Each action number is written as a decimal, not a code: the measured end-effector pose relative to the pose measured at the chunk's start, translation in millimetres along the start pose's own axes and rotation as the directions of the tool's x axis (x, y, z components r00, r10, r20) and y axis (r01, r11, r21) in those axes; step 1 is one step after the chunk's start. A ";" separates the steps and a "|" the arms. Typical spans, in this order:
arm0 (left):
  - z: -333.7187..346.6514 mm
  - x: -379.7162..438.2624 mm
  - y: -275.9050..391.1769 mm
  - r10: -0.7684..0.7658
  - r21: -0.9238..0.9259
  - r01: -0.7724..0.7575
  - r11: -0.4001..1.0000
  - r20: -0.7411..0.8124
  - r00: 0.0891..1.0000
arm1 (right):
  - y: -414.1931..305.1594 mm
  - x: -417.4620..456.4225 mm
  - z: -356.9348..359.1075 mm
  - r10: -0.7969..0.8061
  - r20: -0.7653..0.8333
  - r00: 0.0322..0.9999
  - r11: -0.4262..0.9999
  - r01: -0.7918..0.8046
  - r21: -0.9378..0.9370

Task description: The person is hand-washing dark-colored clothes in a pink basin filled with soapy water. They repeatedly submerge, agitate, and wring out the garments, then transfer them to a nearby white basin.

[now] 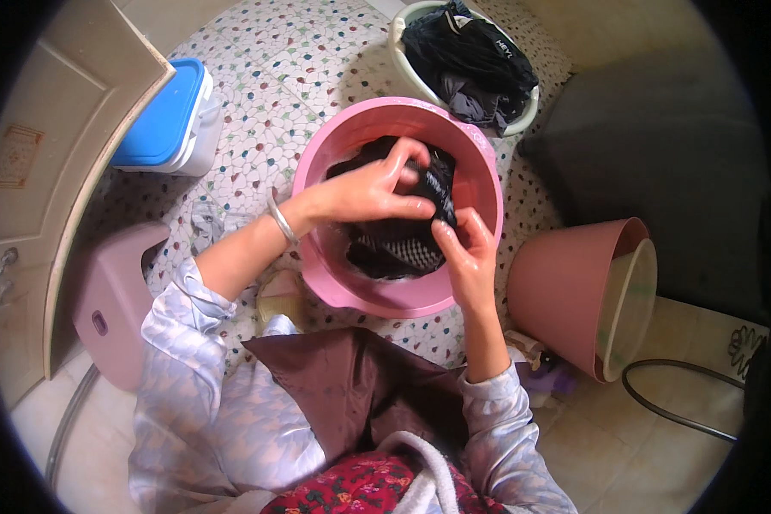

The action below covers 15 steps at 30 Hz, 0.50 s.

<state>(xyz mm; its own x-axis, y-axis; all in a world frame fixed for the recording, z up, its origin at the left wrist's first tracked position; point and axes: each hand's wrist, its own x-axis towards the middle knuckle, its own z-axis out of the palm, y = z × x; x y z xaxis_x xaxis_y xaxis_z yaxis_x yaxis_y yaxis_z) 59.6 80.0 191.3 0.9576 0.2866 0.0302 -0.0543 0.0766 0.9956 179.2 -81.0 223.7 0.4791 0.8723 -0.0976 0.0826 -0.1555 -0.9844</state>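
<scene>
A pink plastic basin (395, 305) stands on the pebble-patterned floor, holding wet black fabric (401, 254) with a black-and-white checked part. My left hand (385, 186) reaches over the basin, its thumb and fingers spread around a raised fold of the cloth. At the basin's right side, my right hand (469, 257) pinches the edge of that fold between thumb and fingers. Both hands look wet, and the two thumbs nearly meet. Some left fingertips are partly hidden by the hand and fabric.
A pale green basin (398, 45) heaped with dark clothes (469, 58) touches the far side. At left are a lidded bucket (167, 122), a pinkish stool (112, 308) and a cabinet door (45, 128). A pink bucket (562, 289) and a hose (674, 366) lie at right.
</scene>
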 end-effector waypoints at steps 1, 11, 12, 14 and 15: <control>2.1 -6.1 -6.1 -0.101 -0.133 0.114 0.985 0.103 0.990 | 1.0 -5.9 -4.1 0.013 0.018 1.000 0.997 -0.012 -0.075; 87.6 -47.6 3.3 0.558 0.723 -0.368 0.584 -0.029 0.829 | 4.0 -38.6 -17.2 0.476 0.186 0.859 0.788 -0.511 0.343; 96.0 -53.0 7.1 0.564 0.752 -0.401 0.524 0.046 0.824 | 3.6 -37.8 -17.2 0.469 0.209 0.858 0.817 -0.512 0.266; 108.6 -62.9 8.1 0.568 0.767 -0.455 0.453 0.146 0.810 | 4.7 -32.6 -17.2 0.443 0.186 0.877 0.875 -0.469 0.125; 111.0 -68.0 5.6 0.567 0.765 -0.470 0.440 0.169 0.807 | 6.5 -27.7 -18.1 0.410 0.152 0.899 0.880 -0.434 0.192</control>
<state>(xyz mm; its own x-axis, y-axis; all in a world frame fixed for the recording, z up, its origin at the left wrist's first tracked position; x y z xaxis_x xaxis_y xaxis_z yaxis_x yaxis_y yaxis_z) 25.6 -45.0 204.7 0.7893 0.1132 0.6034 -0.2571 -0.8316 0.4923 182.2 -114.5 222.6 0.3323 0.7909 -0.5138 -0.3027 -0.4266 -0.8523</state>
